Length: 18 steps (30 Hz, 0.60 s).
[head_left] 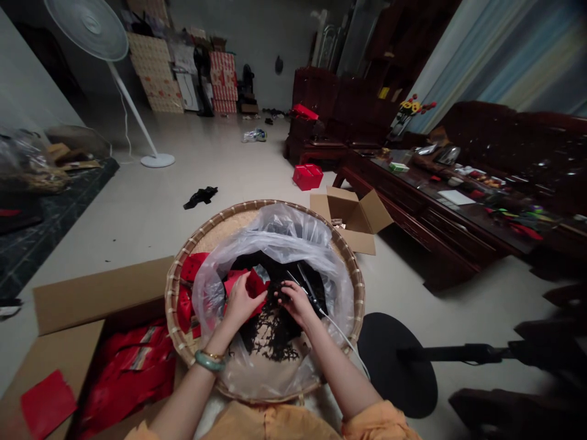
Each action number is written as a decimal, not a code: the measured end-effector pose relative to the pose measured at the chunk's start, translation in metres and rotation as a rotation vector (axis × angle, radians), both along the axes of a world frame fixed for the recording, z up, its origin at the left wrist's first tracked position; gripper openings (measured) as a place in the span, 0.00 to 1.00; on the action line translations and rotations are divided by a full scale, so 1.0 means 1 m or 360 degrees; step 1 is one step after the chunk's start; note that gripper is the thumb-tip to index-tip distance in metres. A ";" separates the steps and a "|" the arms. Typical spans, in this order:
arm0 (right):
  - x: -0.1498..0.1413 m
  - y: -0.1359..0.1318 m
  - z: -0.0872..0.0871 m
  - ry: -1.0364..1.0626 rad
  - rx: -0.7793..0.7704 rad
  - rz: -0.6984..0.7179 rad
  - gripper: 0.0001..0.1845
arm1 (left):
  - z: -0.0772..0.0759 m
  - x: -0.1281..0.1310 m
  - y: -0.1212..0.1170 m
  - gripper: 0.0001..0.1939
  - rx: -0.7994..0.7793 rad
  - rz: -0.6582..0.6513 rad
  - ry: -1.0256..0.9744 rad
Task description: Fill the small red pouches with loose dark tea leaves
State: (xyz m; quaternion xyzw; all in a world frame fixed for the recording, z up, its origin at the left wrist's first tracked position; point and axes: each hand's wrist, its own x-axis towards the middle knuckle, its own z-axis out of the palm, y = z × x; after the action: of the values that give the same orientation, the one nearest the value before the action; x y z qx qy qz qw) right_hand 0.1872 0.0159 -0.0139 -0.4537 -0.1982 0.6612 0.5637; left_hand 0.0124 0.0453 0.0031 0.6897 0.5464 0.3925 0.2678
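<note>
Dark tea leaves (270, 333): They lie in a loose heap inside a clear plastic bag (275, 229). More dark leaves sit higher up, near the hands. The bag sits in a round bamboo tray (177, 305).

Left hand (243, 299): It is closed on a red packet (250, 287) and holds it over the bag. A green bangle (210, 360) and a thin gold bangle sit on this wrist.

Right hand (298, 302): Its fingers are bunched and curled over the dark leaves, close to the red packet. I cannot tell if they hold anything. A long black tool (305, 287) lies just by this hand, and a white cord (346, 342) runs from it over the tray rim.

Things near the hands: On the left, an open cardboard box (68, 305) holds a pile of red packets (128, 373). A flat red card (48, 403) lies on the box flap.

Rest: A second open box (353, 217) sits past the tray. A small red box (307, 176) sits on the floor (137, 208). A white fan (87, 21) stands far back. Small things cover the dark wood tabletop (458, 208) on the right.
</note>
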 end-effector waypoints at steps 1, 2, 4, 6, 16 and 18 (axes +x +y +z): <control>0.002 0.000 0.000 0.0223 -0.0081 -0.0018 0.10 | -0.001 -0.001 -0.001 0.29 -0.0024 0.0003 -0.0021; 0.003 -0.001 0.000 0.0383 -0.0128 -0.0019 0.09 | -0.002 -0.001 -0.002 0.29 -0.0043 0.0003 -0.0037; 0.005 -0.002 0.004 0.0621 -0.0172 -0.0008 0.09 | -0.002 -0.002 -0.002 0.29 -0.0065 -0.0008 -0.0062; 0.006 -0.003 0.009 0.0898 -0.0210 -0.0016 0.12 | -0.002 -0.002 -0.003 0.30 -0.0074 -0.0017 -0.0067; 0.005 0.002 -0.012 -0.0525 -0.0052 -0.0241 0.14 | -0.003 -0.005 -0.004 0.29 -0.0094 -0.0035 -0.0091; 0.006 0.003 -0.015 -0.0903 0.0121 -0.0269 0.15 | -0.003 -0.005 -0.003 0.29 -0.0095 -0.0032 -0.0074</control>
State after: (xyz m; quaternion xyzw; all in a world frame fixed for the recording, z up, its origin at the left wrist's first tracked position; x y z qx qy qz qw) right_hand 0.1935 0.0189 -0.0287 -0.6137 -0.3340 0.4509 0.5554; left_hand 0.0074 0.0423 0.0001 0.6776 0.5445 0.3893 0.3048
